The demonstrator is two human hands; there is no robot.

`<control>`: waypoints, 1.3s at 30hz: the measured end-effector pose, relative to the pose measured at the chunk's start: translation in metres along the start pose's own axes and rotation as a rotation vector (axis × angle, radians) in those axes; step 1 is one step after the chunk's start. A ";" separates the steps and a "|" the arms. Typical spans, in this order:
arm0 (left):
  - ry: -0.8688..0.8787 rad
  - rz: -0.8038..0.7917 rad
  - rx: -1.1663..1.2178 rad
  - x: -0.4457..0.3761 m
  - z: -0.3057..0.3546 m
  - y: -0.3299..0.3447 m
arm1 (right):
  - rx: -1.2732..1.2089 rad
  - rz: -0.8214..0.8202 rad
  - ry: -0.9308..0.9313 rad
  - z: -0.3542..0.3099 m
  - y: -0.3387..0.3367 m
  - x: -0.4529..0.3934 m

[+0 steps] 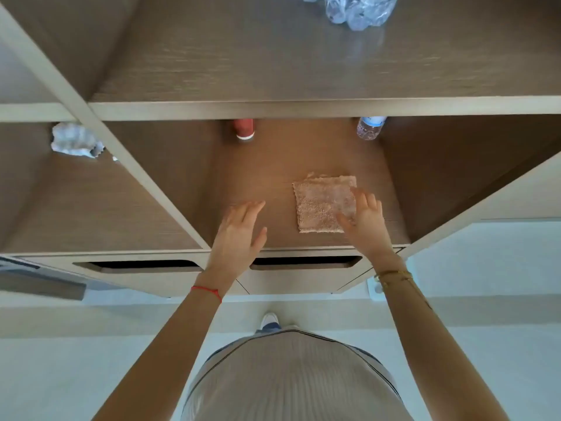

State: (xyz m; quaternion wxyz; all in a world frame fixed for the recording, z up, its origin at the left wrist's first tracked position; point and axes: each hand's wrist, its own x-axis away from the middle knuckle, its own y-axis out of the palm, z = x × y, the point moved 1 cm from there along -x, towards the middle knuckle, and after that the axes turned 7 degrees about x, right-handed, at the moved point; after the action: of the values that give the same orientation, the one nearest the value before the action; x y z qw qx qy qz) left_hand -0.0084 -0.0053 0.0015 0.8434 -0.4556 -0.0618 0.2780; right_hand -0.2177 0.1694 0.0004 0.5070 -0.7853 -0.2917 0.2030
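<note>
At centre right of the frame the folded cloth (pixel 321 202) lies flat on the shelf (pixel 273 165), the right hand (pixel 365 221) touching its right edge with spread fingers and the left hand (pixel 238 232) open just beside it, so wiping seems the step in hand, and next needs a firm flat press.

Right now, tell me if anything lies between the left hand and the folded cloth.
Nothing visible does. Only bare shelf separates the left hand from the folded cloth, whose right side the right hand touches. The red container and water bottle stand far back, clear of the gap.
</note>
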 end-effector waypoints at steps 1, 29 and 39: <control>-0.012 -0.027 -0.016 -0.004 -0.003 0.005 | 0.011 -0.013 0.022 0.002 0.004 -0.008; -0.160 -0.156 -0.029 -0.013 0.000 0.041 | -0.368 0.060 0.171 -0.001 0.023 -0.025; -0.047 -0.067 0.009 0.022 0.030 0.028 | -0.489 0.110 0.239 0.019 -0.008 0.042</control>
State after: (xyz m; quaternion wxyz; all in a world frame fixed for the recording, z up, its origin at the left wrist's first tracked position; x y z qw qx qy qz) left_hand -0.0122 0.0404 -0.0067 0.8527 -0.4428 -0.0954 0.2604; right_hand -0.2003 0.2123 -0.0006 0.3214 -0.9174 -0.2271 0.0598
